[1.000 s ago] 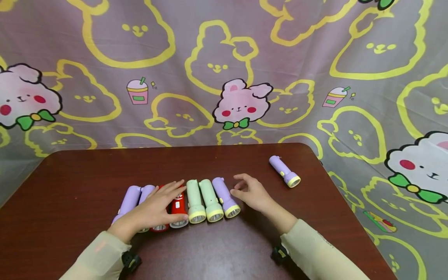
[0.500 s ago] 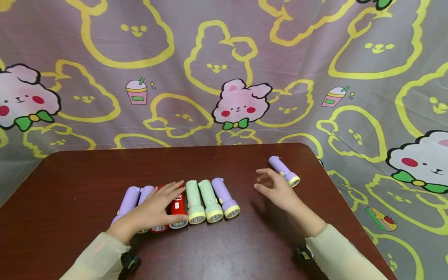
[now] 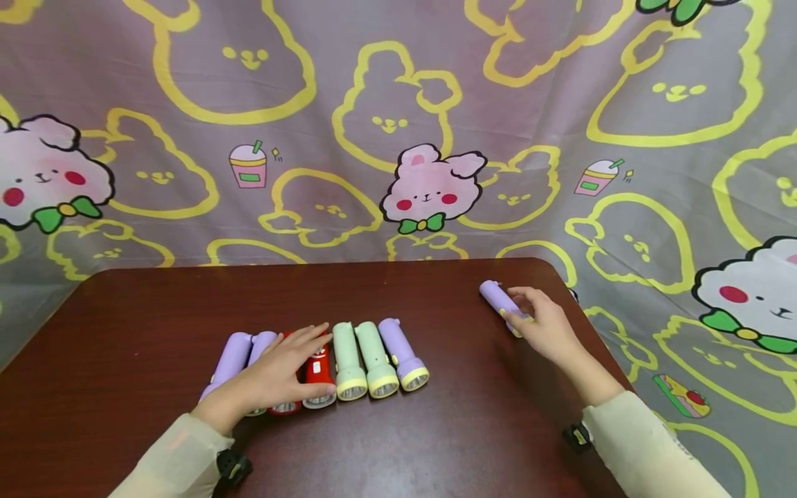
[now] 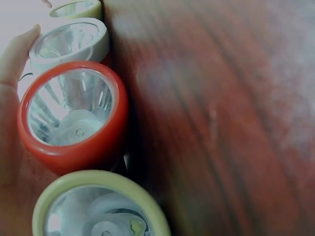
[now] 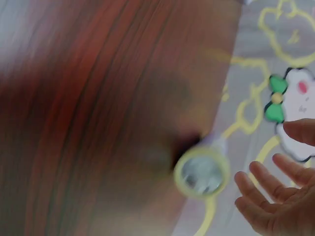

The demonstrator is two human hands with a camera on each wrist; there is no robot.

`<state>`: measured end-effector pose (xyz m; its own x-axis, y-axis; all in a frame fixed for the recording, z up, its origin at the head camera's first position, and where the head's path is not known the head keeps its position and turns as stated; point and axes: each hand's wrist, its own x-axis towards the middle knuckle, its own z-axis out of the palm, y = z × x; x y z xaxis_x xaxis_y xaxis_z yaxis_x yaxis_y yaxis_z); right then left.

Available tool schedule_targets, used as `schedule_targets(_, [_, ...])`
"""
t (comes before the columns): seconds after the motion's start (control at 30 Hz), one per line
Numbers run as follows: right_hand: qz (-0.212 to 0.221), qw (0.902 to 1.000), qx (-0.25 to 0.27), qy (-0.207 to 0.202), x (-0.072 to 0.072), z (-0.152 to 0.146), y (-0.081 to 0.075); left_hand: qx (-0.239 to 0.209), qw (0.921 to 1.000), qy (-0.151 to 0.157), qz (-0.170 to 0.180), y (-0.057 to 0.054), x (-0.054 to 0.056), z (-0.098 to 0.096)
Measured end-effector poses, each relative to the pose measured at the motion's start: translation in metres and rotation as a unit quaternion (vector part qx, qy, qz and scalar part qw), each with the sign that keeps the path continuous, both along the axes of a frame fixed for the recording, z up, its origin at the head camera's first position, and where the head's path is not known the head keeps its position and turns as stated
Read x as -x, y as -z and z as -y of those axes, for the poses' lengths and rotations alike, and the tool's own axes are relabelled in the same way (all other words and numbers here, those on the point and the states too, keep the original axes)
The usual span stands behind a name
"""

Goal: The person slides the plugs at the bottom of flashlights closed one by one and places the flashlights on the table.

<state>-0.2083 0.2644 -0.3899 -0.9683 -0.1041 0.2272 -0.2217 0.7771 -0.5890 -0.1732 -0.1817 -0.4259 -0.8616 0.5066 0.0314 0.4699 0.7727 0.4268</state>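
Several flashlights lie side by side on the table in the head view. My left hand [image 3: 274, 373] rests across the left part of that row, fingers extended over a red flashlight [image 3: 319, 370] with a pale rim. It partly hides another red flashlight [image 4: 74, 118] and two purple ones, among them the leftmost purple flashlight [image 3: 232, 354]. To its right lie two green flashlights [image 3: 346, 356] and a purple flashlight [image 3: 401, 353]. Over the lens end of a separate purple flashlight [image 3: 497, 297], my right hand [image 3: 551, 330] reaches with fingers spread; the right wrist view shows them apart from it.
The dark brown table [image 3: 386, 443] has rounded back corners. A cartoon-patterned curtain [image 3: 336, 138] hangs behind it and along its right side. The separate flashlight lies near the table's back right corner.
My right hand has moved right, from beside the row's rightmost purple flashlight to the separate purple one. The left hand and the row stay as they were.
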Motion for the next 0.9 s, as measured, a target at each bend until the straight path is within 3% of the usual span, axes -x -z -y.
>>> schedule_targets(0.27, [-0.010, 0.9990, -0.043, 0.006, 0.021, -0.023, 0.015, 0.003, 1.0000, -0.001, 0.005, 0.001, 0.000, 0.001])
schedule_targets(0.57, [0.042, 0.9984, -0.035, 0.013, 0.048, -0.030, 0.024, 0.001, 0.9999, -0.001, 0.011, 0.000, -0.001, 0.000])
schedule_targets(0.9, [0.055, 0.9974, -0.046, -0.001, 0.058, -0.024, 0.027, 0.000, 0.9999, 0.001, 0.013, -0.001, 0.000, 0.001])
